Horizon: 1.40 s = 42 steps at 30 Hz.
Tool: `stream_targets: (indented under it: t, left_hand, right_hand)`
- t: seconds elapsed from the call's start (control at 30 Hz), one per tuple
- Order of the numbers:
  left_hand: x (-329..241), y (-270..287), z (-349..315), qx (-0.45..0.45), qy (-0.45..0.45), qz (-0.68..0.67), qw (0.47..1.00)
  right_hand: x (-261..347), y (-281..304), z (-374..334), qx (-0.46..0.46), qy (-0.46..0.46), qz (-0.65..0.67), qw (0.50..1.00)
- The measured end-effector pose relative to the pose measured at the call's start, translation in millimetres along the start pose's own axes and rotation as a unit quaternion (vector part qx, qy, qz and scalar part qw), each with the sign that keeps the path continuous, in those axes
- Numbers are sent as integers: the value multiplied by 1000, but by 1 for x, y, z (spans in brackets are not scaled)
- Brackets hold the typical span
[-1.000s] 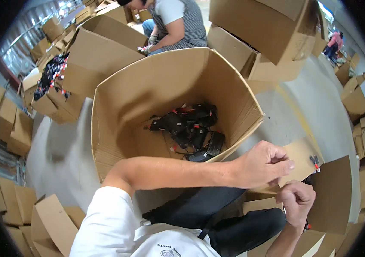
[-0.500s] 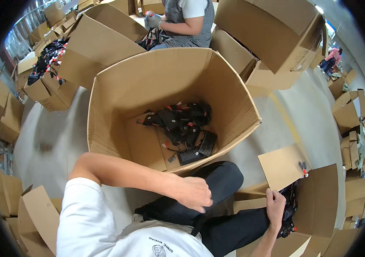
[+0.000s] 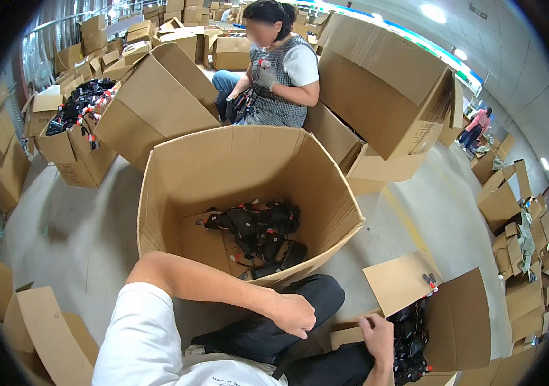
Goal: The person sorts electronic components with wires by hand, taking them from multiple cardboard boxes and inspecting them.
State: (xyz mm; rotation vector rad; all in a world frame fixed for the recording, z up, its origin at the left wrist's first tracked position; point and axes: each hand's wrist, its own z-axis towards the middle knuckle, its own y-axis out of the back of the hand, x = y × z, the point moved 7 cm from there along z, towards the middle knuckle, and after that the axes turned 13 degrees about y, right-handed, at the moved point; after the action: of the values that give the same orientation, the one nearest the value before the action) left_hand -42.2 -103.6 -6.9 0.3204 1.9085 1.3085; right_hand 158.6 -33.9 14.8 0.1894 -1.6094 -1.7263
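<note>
Left hand [image 3: 292,314]: curled into a loose fist at lower centre, above the dark trousers [image 3: 325,297], nothing showing in its grip.
Right hand [image 3: 377,336]: partly open at lower right, thumb apart from the fingers, nothing seen in its hold; it is at the left side of the side box, contact unclear.
Side box [image 3: 460,321]: lower right of the frame, flaps open, black parts [image 3: 409,334] heaped inside.
Flap [image 3: 395,286]: spread at the box's far side, a small red-and-black piece [image 3: 430,282] on it.
Big box [image 3: 223,164]: centre, open-topped, black pile [image 3: 255,228] on its bottom.
Co-worker [image 3: 281,83]: seated at upper centre, gloved, holding black parts.
</note>
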Motion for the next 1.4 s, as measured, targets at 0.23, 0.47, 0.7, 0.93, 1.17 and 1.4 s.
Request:
stream_targets:
  t: [0.23,0.47,0.7,0.93,1.17,1.4]
  left_hand:
    - [16,59,-20,5,-50,-172,984]
    - [299,122,-82,-313,338,-332,823]
    - [437,-78,-97,-87,527,133,835]
    - [471,-102,-57,95,567,114,810]
    - [450,-54,-59,23,498,31,866]
    - [342,72,-83,-156,414,-289,849]
  right_hand:
    - [-76,14,-28,-34,-173,204,963]
    - [-103,15,-80,-73,-243,256,933]
    - [-101,12,-91,-103,-309,280,903]
    - [-102,8,-84,-122,-356,315,871]
    - [-112,4,-77,-100,-295,315,896]
    - [-90,10,-43,-20,-236,236,943]
